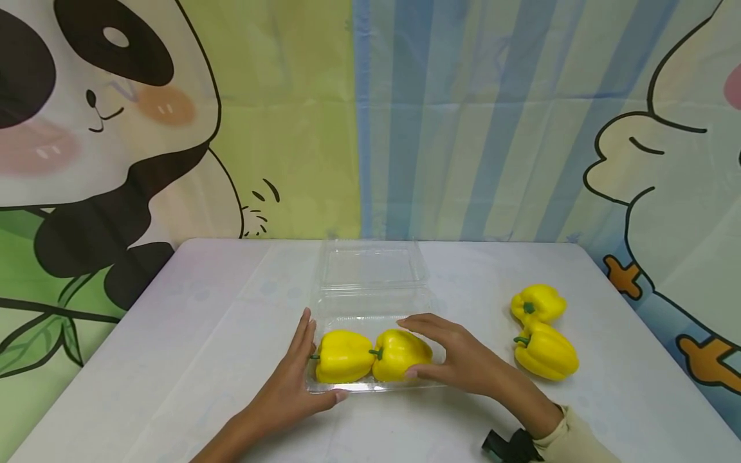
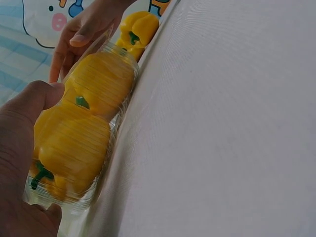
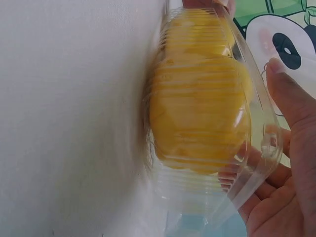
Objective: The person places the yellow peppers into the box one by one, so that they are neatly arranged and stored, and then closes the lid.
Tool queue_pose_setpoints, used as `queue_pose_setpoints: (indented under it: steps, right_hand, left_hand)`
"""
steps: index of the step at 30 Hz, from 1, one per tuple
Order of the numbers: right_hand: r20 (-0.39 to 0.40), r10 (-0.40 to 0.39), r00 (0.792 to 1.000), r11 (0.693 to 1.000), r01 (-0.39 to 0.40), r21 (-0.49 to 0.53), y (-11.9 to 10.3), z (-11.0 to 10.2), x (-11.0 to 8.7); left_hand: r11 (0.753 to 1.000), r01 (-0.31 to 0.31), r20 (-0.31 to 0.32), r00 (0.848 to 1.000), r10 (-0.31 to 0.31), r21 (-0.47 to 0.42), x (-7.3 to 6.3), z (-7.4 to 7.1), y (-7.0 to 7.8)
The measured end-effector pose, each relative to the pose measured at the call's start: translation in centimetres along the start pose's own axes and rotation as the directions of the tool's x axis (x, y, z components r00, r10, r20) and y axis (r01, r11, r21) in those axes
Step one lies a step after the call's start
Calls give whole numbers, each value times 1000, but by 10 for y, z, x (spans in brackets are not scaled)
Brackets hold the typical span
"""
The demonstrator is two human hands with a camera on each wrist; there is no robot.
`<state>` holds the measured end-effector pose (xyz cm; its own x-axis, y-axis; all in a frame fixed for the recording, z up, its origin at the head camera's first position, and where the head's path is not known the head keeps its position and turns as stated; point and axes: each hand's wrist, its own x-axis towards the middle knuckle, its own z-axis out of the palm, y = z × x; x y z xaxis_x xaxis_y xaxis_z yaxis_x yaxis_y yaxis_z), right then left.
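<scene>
Two yellow peppers [image 1: 345, 357] lay side by side inside the clear plastic box [image 1: 376, 387], stems towards nine o'clock, an arrangement that seemed to let both fit along its length. The lid [image 1: 373, 267] lay folded back at twelve o'clock, leaving the top open. At eight o'clock the left hand [image 1: 292, 379] lined the box's end, fingers straight and thumb well apart, probably to steady it. At three o'clock the right hand [image 1: 460, 357] arched about the other end, thumb and fingers apart, clamped on nothing; whether a fingertip touched the nearer pepper could not be told.

The lid reached close to the far edge of the surface [image 1: 173, 360], so little room remained beyond it. Two loose peppers [image 1: 547, 352] sat together at three o'clock from the box, nearer the surface's sloping side edge, with a bare stretch between. Towards nine o'clock the surface ran wide.
</scene>
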<state>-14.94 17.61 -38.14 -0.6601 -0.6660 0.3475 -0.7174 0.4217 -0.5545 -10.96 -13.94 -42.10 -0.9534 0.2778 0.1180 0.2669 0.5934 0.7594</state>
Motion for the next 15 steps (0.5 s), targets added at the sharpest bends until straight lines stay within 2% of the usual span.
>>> queue_pose_setpoints:
  steps: [6,11,15]
  right_hand:
    - [-35,-20,999,1000,20,-3,3,-2,-2]
    - [-4,28,1000,1000,-28,-10,2,-5,-4]
    - [-8,49,999,999,-49,-4,2,-9,-6]
  left_hand:
    - [1000,3,0,1000,-3,-2,-1,0,0]
    - [1000,-2,-6,1000,2,-1,-1,0,0]
    - [1000,-4,-8,1000,3,-4,-2,0,0]
